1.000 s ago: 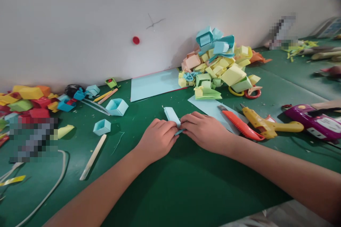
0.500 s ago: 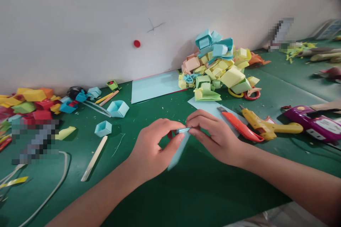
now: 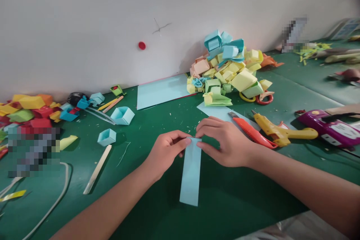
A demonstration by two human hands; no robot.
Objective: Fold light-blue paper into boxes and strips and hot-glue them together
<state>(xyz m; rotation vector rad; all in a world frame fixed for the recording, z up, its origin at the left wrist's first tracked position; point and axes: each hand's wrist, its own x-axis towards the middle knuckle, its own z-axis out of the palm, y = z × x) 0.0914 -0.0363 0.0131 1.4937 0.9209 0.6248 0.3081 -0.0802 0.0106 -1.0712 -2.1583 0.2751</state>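
Note:
A light blue paper strip (image 3: 191, 176) hangs lengthwise toward me, its far end pinched between both hands. My left hand (image 3: 167, 153) closes its thumb and fingers on the left corner of that end. On the right corner, the thumb and fingertips of my right hand (image 3: 225, 142) grip the paper. A narrow folded edge shows along the top of the strip. Left of my hands stand two folded light blue paper boxes, a larger box (image 3: 123, 115) and a smaller box (image 3: 107, 137). A flat wooden stick (image 3: 97, 169) lies below them.
Beyond my right hand lie a red utility knife (image 3: 253, 131), a yellow glue gun (image 3: 281, 129) and a purple device (image 3: 327, 127). Folded paper pieces (image 3: 225, 67) are heaped against the wall, near a blue sheet (image 3: 163, 92). More colourful pieces (image 3: 33, 108) lie far left.
The strip has swung from edge-on and mostly hidden to face me, its length now showing. Both hands have turned slightly and still pinch its far end.

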